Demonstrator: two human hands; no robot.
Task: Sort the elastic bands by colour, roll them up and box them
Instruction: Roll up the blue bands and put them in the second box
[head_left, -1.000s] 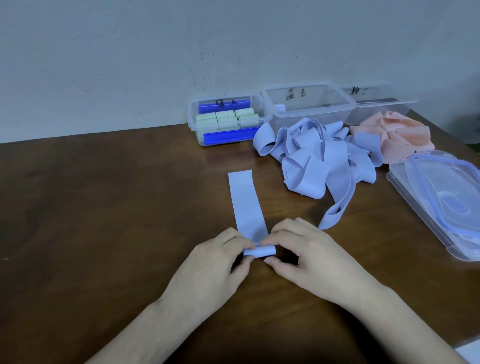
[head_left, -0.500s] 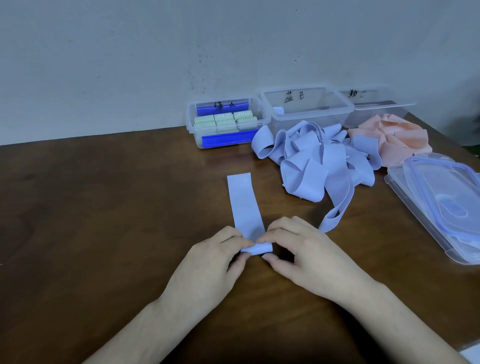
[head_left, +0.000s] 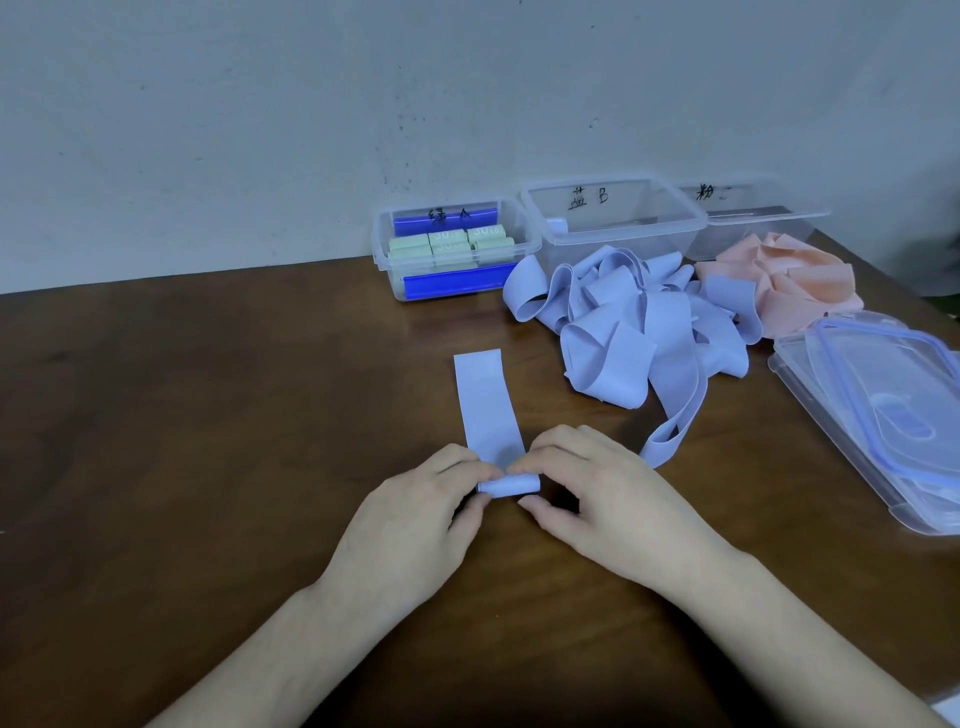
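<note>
Head view looks down on a brown wooden table (head_left: 182, 441) against a pale wall. Near the centre, a blue elastic band (head_left: 488, 405) lies flat, running toward 12 o'clock, with its near end wound into a small roll (head_left: 509, 487). The left hand (head_left: 415, 525) pinches the roll's left end between thumb and curled fingers; the right hand (head_left: 602, 499) pinches the right end the same way, so both hands grip the band.

At 1 o'clock from the hands sits a loose heap of blue bands (head_left: 639, 317), one loop trailing down just beside the right hand. Touching that heap's right side is a pile of pink bands (head_left: 789, 286).

Along the wall stand three clear plastic boxes. The left box (head_left: 384, 249) holds rolled green bands (head_left: 447, 247) and carries blue strips. The middle box (head_left: 613, 208) has one small pale roll inside, as far as can be told. The right box (head_left: 748, 218) sits behind the pink pile.

At 3 o'clock, clear lids with blue seals (head_left: 883, 405) lie stacked near the table's edge.
</note>
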